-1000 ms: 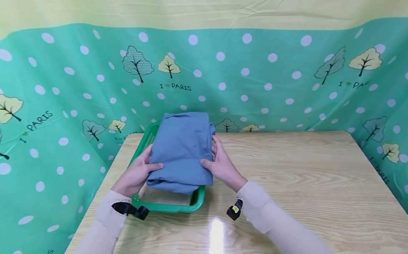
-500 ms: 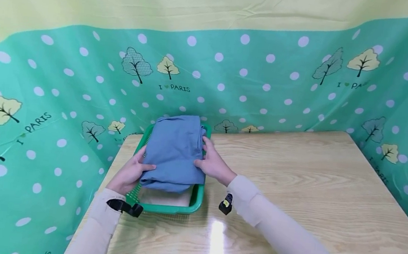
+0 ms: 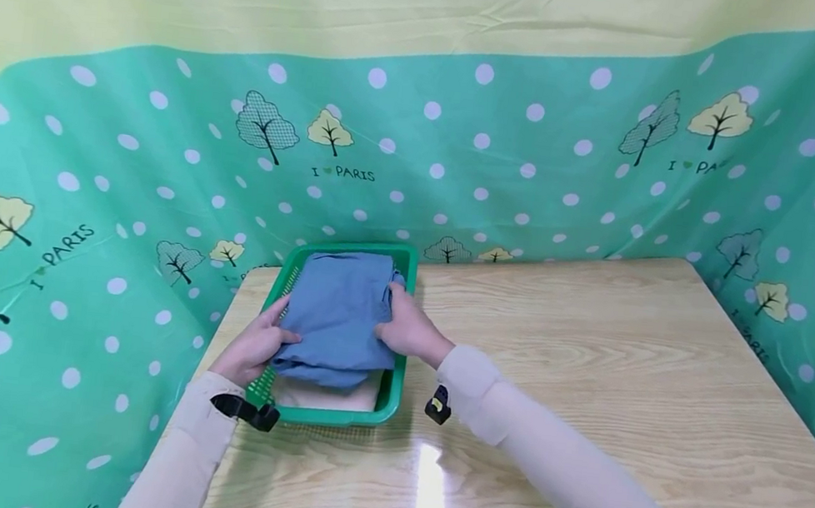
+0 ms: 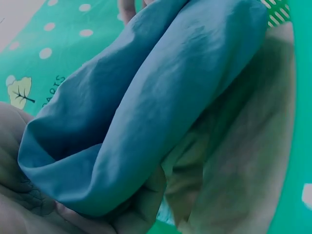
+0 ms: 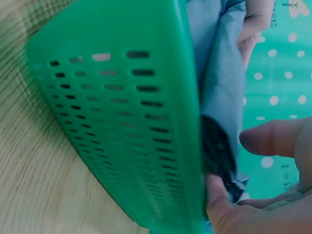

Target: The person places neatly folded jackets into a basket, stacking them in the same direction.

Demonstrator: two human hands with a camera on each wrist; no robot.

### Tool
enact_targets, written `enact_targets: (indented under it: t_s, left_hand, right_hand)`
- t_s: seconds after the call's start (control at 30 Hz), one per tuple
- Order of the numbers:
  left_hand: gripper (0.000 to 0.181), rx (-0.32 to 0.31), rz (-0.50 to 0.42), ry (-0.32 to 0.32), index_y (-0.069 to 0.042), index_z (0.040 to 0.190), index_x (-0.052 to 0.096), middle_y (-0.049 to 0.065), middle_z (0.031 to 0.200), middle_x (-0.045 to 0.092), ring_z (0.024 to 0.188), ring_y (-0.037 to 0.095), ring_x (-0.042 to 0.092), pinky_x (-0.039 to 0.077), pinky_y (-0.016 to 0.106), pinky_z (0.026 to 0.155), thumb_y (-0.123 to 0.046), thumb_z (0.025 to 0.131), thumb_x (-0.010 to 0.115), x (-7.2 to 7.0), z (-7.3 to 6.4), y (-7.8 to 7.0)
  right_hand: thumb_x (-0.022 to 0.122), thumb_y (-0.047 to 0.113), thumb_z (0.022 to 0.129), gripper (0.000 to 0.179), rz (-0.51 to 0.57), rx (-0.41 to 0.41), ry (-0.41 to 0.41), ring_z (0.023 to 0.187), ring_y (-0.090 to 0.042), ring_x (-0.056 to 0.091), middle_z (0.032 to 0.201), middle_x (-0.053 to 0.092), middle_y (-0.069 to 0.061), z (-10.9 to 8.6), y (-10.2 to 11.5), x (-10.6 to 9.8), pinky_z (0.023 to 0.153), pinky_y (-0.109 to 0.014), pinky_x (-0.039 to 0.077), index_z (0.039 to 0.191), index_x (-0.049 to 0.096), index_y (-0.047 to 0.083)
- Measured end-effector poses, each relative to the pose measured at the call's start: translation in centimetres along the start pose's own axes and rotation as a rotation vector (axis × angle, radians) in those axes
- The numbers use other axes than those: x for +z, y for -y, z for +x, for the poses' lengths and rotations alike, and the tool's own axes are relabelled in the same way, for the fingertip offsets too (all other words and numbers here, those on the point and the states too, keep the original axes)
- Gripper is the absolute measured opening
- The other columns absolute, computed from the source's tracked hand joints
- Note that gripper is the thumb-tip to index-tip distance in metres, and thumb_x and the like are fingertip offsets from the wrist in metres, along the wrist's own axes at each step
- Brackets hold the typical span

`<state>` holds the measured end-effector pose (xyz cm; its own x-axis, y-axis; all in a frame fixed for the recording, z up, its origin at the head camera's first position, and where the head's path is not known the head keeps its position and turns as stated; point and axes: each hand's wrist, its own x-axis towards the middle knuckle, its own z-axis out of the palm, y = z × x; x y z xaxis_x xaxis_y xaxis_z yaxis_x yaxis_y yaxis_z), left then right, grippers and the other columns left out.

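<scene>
A folded blue garment (image 3: 340,313) lies within the rim of a green plastic basket (image 3: 390,403), over a pale folded cloth (image 3: 326,397). My left hand (image 3: 253,347) grips the garment's left edge, thumb on top; in the left wrist view the fingers curl under its rounded fold (image 4: 146,122). At the right edge my right hand (image 3: 416,327) holds the garment between thumb and fingers. In the right wrist view its fingers reach down between the basket wall (image 5: 122,107) and the cloth, with the thumb (image 5: 273,139) beside the fold. Part of the pale cloth is hidden beneath.
The basket stands at the left back of a wooden table (image 3: 560,372), close to a green and yellow printed curtain (image 3: 511,140). A bright light reflection (image 3: 431,500) shows on the tabletop in front. Each wrist wears a black camera strap.
Both hands have moved the blue garment left and down into the basket. The basket's back rim, covered before, now shows.
</scene>
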<state>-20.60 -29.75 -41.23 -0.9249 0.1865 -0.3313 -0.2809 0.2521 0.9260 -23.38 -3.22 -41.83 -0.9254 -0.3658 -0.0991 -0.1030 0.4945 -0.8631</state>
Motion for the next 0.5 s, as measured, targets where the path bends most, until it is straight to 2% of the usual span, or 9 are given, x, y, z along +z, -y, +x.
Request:
enact_targets:
  t_s: [0.13, 0.27, 0.4, 0.5]
  left_hand:
    - [0.091, -0.019, 0.129, -0.047, -0.027, 0.165, -0.01, 0.025, 0.171, -0.001, 0.156, 0.047, 0.01, 0.019, 0.062, 0.125, 0.009, 0.098, 0.04, -0.1, -0.6, 0.1]
    - [0.095, -0.003, 0.28, -0.094, -0.029, 0.165, -0.009, 0.025, 0.171, -0.004, 0.155, 0.051, 0.007, 0.022, 0.064, 0.123, 0.013, 0.095, 0.04, 0.2, -1.0, 0.1]
    - [0.096, 0.036, 0.445, -0.142, -0.025, 0.166, -0.003, 0.024, 0.171, 0.001, 0.155, 0.051, 0.008, 0.031, 0.058, 0.114, 0.014, 0.09, 0.039, 0.7, -1.0, -0.1]
    - [0.089, 0.052, 0.609, -0.171, -0.017, 0.166, 0.01, 0.032, 0.166, 0.013, 0.151, 0.053, 0.02, 0.038, 0.056, 0.102, 0.013, 0.088, 0.041, 1.1, -1.0, -0.3]
  right_hand:
    - [0.061, 0.013, 0.099, 0.078, -0.075, -0.015, 0.025, 0.146, -0.04, 0.038, 0.164, 0.019, -0.027, -0.7, 0.5, 1.0, 0.117, -0.049, 0.041, 0.162, 0.017, 0.001]
    - [0.064, 0.021, 0.098, 0.079, -0.215, -0.064, 0.014, 0.145, -0.042, 0.034, 0.163, 0.016, -0.026, -1.2, 1.0, 2.0, 0.118, -0.049, 0.039, 0.16, 0.022, -0.002]
    - [0.066, 0.03, 0.098, 0.078, -0.422, -0.105, 0.04, 0.148, -0.04, 0.027, 0.164, 0.023, -0.022, -1.6, 1.2, 2.4, 0.123, -0.05, 0.029, 0.159, 0.027, -0.002]
    - [0.065, 0.037, 0.099, 0.077, -0.554, -0.127, 0.098, 0.15, -0.037, 0.029, 0.163, 0.032, -0.019, -1.9, 1.1, 2.4, 0.125, -0.051, 0.025, 0.158, 0.032, 0.0]
